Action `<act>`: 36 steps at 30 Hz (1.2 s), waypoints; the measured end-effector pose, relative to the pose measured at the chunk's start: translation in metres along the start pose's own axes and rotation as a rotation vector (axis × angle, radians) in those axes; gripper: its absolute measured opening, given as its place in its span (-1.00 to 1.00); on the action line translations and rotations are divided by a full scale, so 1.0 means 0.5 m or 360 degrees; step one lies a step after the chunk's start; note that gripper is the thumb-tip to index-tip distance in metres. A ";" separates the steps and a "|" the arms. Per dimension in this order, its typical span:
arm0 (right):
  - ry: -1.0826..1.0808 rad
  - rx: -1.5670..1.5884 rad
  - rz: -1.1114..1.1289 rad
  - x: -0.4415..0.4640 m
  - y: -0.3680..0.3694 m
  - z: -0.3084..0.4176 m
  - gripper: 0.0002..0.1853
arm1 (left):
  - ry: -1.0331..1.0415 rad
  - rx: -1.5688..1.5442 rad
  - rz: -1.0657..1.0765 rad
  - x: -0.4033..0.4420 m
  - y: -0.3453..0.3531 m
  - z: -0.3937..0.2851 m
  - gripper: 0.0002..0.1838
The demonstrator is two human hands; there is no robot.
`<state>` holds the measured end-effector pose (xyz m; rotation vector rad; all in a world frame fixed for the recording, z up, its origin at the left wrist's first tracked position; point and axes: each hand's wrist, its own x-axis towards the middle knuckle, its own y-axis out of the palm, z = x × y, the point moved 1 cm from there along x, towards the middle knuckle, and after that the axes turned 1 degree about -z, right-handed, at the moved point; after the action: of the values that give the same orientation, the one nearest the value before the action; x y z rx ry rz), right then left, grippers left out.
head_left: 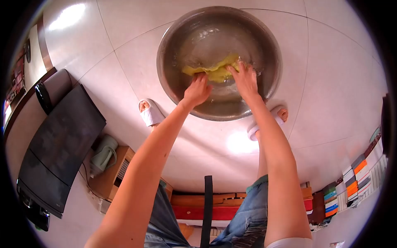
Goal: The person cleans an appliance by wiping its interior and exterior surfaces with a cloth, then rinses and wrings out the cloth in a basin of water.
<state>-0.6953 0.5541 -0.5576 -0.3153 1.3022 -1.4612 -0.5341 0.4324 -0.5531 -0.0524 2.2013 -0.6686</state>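
A wide metal basin (163, 62) with water in it stands on the floor. In the water lies a crumpled yellow cloth (217, 72), stretched between my two hands. My left hand (198, 89) is at the cloth's left part, with its fingers curled at the lower edge and their tips partly hidden. On the right end, my right hand (246, 80) grips the cloth between thumb and fingers. Ripples and small bubbles surround the cloth and the right hand.
My slippered feet (151, 113) are close to the basin's near side. To the left are a dark-topped appliance (58, 149) and a pale green kettle-like jug (103, 157) on a wooden cabinet. Stacked boxes (351, 186) line the lower right.
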 end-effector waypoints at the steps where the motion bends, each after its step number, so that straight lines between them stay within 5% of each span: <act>1: 0.0196 0.0227 0.0037 0.000 0.002 0.007 -0.54 | -0.0241 -0.0447 0.0009 -0.002 -0.001 -0.012 -0.42; 3: 0.0071 0.0652 -0.0237 -0.017 -0.027 0.057 -0.70 | -0.0705 -0.1331 0.0029 0.006 -0.023 -0.059 -0.43; 4: -0.0051 0.0861 -0.0272 -0.042 -0.078 0.098 -0.73 | -0.1395 -0.1647 0.0055 -0.019 -0.086 -0.143 -0.44; 7: -0.0299 0.1050 -0.0208 -0.136 -0.183 0.211 -0.65 | -0.0941 -0.2932 0.0655 -0.031 -0.107 -0.093 -0.45; 9: -0.0517 0.1237 -0.0056 -0.175 -0.219 0.239 -0.64 | -0.1048 -0.2715 0.0442 -0.032 -0.114 -0.105 -0.58; 11: -0.0653 0.1051 -0.0231 -0.164 -0.235 0.218 -0.65 | -0.0694 -0.2058 0.0478 -0.054 -0.126 -0.094 -0.61; 14: -0.0497 0.0369 -0.0346 -0.105 -0.241 0.140 -0.48 | -0.0567 -0.1854 0.0529 -0.111 -0.146 -0.110 -0.59; 17: -0.0630 0.0372 -0.0348 -0.075 -0.206 0.110 -0.60 | -0.0294 -0.2119 0.0858 -0.129 -0.167 -0.103 -0.58; 18: -0.0643 0.0279 -0.0435 -0.076 -0.214 0.117 -0.65 | -0.0528 -0.2274 0.0897 -0.132 -0.183 -0.105 -0.48; 21: -0.0468 0.0252 -0.0427 -0.078 -0.233 0.140 -0.76 | -0.0187 -0.1050 0.0870 -0.125 -0.192 -0.147 -0.35; 23: -0.0041 0.0560 -0.0072 -0.081 -0.218 0.144 -0.79 | -0.0089 -0.1174 0.0821 -0.118 -0.159 -0.133 -0.33; 25: 0.0397 0.1390 0.0391 -0.069 -0.213 0.128 -0.72 | -0.0017 -0.1349 0.0788 -0.117 -0.149 -0.138 -0.27; 27: 0.0955 0.2302 0.0760 -0.070 -0.188 0.130 -0.69 | -0.0316 -0.1622 0.0903 -0.121 -0.148 -0.134 -0.28; 32: 0.1195 0.3152 0.0711 -0.095 -0.190 0.138 -0.59 | -0.0459 -0.1979 0.0864 -0.130 -0.159 -0.160 -0.36; 35: 0.0875 0.3791 0.0463 -0.108 -0.178 0.127 -0.60 | -0.0627 -0.1919 0.0999 -0.114 -0.175 -0.152 -0.42; 36: 0.0808 0.3427 0.0306 -0.107 -0.190 0.121 -0.52 | -0.0695 -0.1887 0.0931 -0.117 -0.178 -0.146 -0.54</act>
<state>-0.6794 0.5465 -0.4342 1.5585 -0.4498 -1.9602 -0.5639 0.4031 -0.4308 -0.1343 1.7491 0.9179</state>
